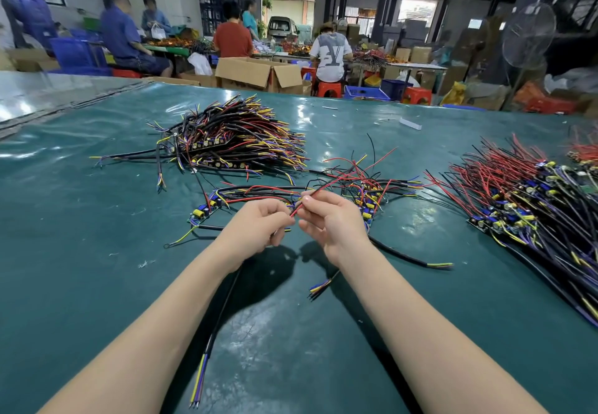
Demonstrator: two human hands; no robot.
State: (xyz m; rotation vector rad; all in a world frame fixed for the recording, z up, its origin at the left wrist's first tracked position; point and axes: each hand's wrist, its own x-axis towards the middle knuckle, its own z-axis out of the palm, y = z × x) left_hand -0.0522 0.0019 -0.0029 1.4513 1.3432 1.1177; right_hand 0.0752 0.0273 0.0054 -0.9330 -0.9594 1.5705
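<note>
Wires (326, 185), red and black, form a thin bundle held between both hands. Its long axis slants from the fingertips up and away to the right, and the free ends fan out beyond the right hand (333, 222), which grips the bundle with curled fingers. The left hand (255, 224) pinches the lower end just beside it. A circuit board (200, 213) lies on the green table (97, 251) beyond the left hand; its print is too small to read.
</note>
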